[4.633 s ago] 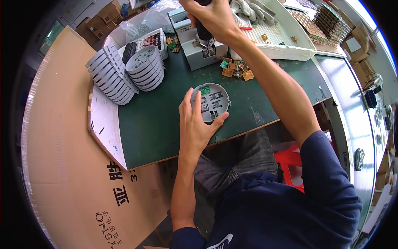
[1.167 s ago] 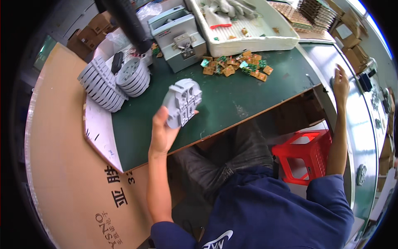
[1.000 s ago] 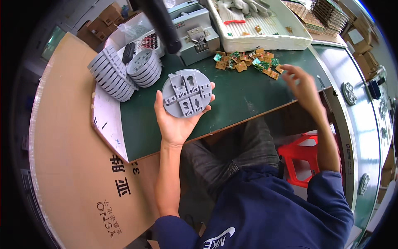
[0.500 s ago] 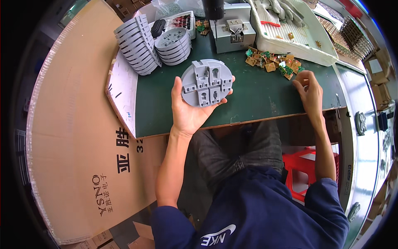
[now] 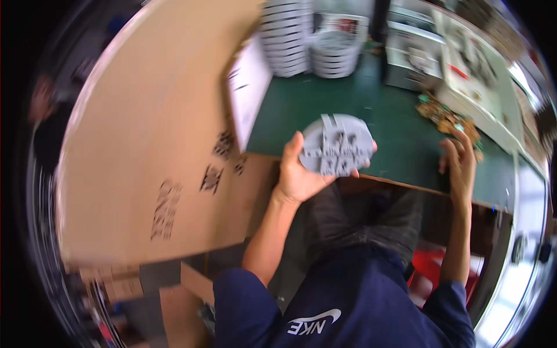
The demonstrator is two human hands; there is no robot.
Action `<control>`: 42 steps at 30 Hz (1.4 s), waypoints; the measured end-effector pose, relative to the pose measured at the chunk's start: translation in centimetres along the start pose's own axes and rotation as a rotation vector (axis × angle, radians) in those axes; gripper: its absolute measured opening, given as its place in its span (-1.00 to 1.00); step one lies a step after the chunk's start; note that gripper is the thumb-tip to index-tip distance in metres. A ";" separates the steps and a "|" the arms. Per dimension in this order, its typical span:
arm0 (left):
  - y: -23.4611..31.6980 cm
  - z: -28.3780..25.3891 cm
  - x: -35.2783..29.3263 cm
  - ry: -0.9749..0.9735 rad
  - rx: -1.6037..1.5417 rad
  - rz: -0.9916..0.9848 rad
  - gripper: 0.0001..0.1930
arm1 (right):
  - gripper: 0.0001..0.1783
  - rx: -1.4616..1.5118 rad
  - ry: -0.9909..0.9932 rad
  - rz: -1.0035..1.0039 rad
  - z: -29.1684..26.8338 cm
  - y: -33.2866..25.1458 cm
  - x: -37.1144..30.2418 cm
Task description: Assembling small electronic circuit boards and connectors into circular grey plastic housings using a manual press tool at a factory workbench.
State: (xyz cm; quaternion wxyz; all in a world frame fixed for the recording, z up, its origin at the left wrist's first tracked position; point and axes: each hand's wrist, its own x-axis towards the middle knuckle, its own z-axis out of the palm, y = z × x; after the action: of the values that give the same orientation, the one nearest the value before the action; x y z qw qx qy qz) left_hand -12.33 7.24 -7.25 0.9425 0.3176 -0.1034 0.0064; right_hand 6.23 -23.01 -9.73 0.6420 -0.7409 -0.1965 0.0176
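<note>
A round grey moulded plastic part (image 5: 338, 145) rests in my left hand (image 5: 297, 176), held above the table's front edge with its ribbed, pocketed side facing up. The thumb lies at its left rim, and fingertips show past its right rim. My right hand (image 5: 462, 174) hovers over the table's right side, close to a heap of small gold and green circuit boards (image 5: 450, 119). Its fingers are loosely bent and look apart, slightly smeared by motion. I make out nothing between them.
Tall stacked grey parts (image 5: 286, 39) and a shorter stack (image 5: 334, 57) stand at the back of the green table (image 5: 313, 95). Behind the boards are a metal fixture (image 5: 413, 58) and a white tray (image 5: 484, 119). A large cardboard sheet (image 5: 156, 116) borders the left.
The view has swung, so table and hands sit further right and the picture is blurred. The grey part stays in my left hand. The right hand's fingers look less curled.
</note>
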 end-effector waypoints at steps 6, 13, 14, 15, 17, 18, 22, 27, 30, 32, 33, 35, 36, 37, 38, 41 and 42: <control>-2.8 -3.6 -20.4 0.368 -0.042 0.139 0.05 | -0.65 -0.168 0.000 -0.044 -0.5 2.1 0.4; -7.9 0.5 -45.6 0.802 -0.080 1.301 -0.23 | -0.67 -0.211 -0.075 -0.157 -1.2 1.6 0.3; -9.0 1.1 -50.0 0.810 0.020 1.551 -0.16 | -0.67 -0.173 -0.099 -0.141 -1.3 2.2 0.7; -9.3 2.1 -54.5 0.842 0.092 1.743 -0.02 | -0.67 -0.159 -0.135 -0.146 -1.2 2.4 0.8; -9.4 3.5 -58.9 0.810 -0.092 2.015 0.25 | -0.67 -0.178 -0.138 -0.140 -1.0 2.3 1.0; -8.9 4.0 -59.6 0.736 -0.343 2.072 0.38 | -0.67 -0.154 -0.123 -0.117 -1.4 2.1 1.0; -7.6 -1.9 -55.9 1.059 -0.288 1.451 0.10 | -0.68 -0.235 0.037 -0.070 -2.0 1.3 0.4; -0.4 1.9 -35.7 0.705 0.454 0.376 -0.24 | -0.61 -0.205 -0.068 -0.035 1.5 -1.0 -0.4; 6.5 5.4 -19.4 0.556 0.919 0.168 -0.41 | -0.57 -0.020 -0.128 -0.074 1.1 -0.3 -0.2; 9.2 4.9 -8.1 0.515 1.215 0.193 -0.48 | -0.59 -0.092 -0.148 -0.097 0.0 -1.1 -0.6; 10.4 4.5 -3.0 0.475 1.361 0.242 -0.51 | -0.60 -0.120 -0.145 -0.119 -0.3 -0.9 -0.7; 13.4 3.5 5.6 0.281 1.808 0.306 -0.49 | -0.55 -0.034 -0.134 -0.077 -0.2 -1.6 -0.7; 14.2 3.3 9.5 0.208 1.846 0.251 -0.42 | -0.53 0.011 -0.117 -0.055 0.1 -2.0 -0.9; 14.6 2.6 13.3 0.132 1.876 0.195 -0.36 | -0.51 0.025 -0.105 -0.019 0.0 -2.0 -1.0; 15.3 1.7 16.1 0.043 2.005 0.158 -0.27 | -0.52 0.045 -0.109 0.001 0.3 -2.2 -1.1; 15.6 -0.6 24.1 -0.127 2.288 -0.317 0.15 | -0.55 0.044 -0.080 0.024 0.6 -2.2 -1.3; 15.7 -1.2 26.3 -0.170 2.364 -0.599 0.24 | -0.55 0.059 -0.085 0.032 0.7 -2.1 -1.3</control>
State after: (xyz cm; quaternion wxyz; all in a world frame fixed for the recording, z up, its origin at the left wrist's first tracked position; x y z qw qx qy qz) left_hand 12.41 19.08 6.40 0.0276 0.9894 -0.0179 -0.1418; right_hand 4.24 -22.60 -8.11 0.6542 -0.7232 -0.2114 0.0652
